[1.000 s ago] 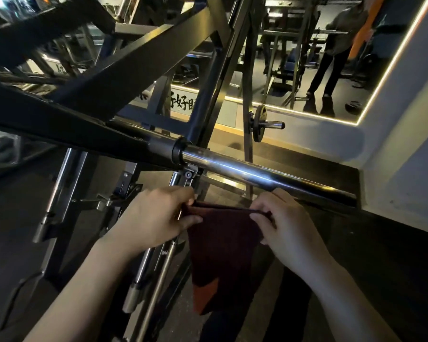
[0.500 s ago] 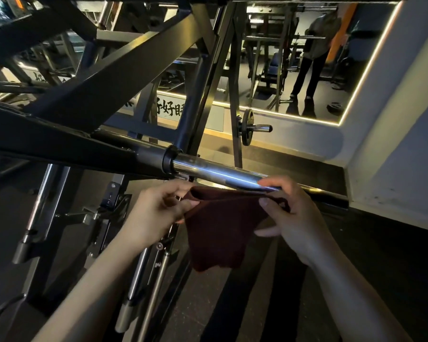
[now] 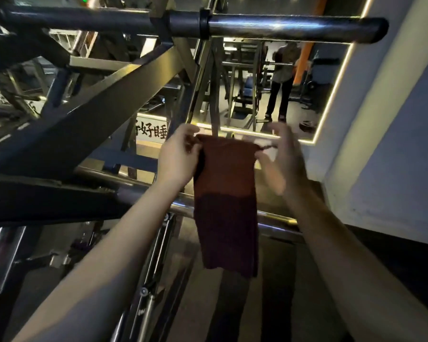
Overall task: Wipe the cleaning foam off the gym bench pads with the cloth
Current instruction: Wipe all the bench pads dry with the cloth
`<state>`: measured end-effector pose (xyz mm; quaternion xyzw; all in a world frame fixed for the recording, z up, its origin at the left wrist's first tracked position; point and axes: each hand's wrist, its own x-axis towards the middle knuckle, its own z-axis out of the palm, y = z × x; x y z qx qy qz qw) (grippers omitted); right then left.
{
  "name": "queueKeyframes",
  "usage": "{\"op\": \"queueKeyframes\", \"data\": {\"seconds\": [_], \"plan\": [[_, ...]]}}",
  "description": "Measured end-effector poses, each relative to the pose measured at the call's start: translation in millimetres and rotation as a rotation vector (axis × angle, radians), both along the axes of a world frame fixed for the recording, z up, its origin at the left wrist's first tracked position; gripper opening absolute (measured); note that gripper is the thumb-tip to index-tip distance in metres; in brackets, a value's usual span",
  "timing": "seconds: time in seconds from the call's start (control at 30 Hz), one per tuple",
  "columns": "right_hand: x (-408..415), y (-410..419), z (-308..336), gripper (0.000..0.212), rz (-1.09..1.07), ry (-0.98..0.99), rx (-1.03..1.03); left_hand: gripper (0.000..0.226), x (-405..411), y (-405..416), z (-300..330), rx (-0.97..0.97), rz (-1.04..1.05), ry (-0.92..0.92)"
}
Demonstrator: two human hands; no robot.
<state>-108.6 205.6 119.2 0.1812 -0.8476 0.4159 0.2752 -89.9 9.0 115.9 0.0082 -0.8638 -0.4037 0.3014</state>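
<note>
Two hands hold a dark red cloth (image 3: pixel 224 193) hanging between barbells; my left hand (image 3: pixel 177 156) pinches one top corner; my right hand (image 3: pixel 281 156), blurred, seems to pinch the other; wiping not begun, no bench pad visible; next, I judge, fold it.

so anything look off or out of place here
Nothing looks damaged or spilled. The cloth hangs folded from the left hand and right hand, among rack bars; no bench pad or foam is in view.
</note>
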Motion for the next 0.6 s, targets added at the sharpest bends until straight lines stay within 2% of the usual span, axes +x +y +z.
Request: {"op": "queueKeyframes", "data": {"seconds": [0.07,0.13,0.17,0.23,0.37,0.43,0.5,0.6], "plan": [[0.8,1.6,-35.6,0.047,0.072,-0.138,0.313,0.047,0.8,0.8,-33.1,-0.171,0.032,-0.077],[16.5,4.3,-70.4,0.055,0.178,-0.235,0.665,0.042,16.3,-1.8,-64.4,-0.312,-0.101,-0.034],[23.6,5.3,-83.0,0.062,0.174,-0.23,0.777,0.041,24.8,-3.1,-77.8,-0.44,-0.164,-0.031],[28.5,4.9,-96.1,0.07,0.105,-0.165,0.828,0.053,31.4,-9.4,-100.2,-0.657,-0.247,-0.081],[27.2,1.3,-97.4,0.071,0.065,-0.024,0.792,0.074,17.4,-19.1,-109.1,-0.845,-0.286,-0.14],[28.0,-0.9,-94.2,0.072,0.056,-0.083,0.8,0.081,8.1,-17.0,-98.4,-0.938,-0.298,-0.247],[25.8,-1.9,-90.0,0.074,0.052,-0.17,0.814,0.079,-2.9,-12.7,-84.6,-1.003,-0.341,-0.392],[16.5,5.1,-79.7,0.076,0.161,-0.315,0.798,0.076,-14.3,-9.0,-69.8,-1.059,-0.415,-0.511]]}}
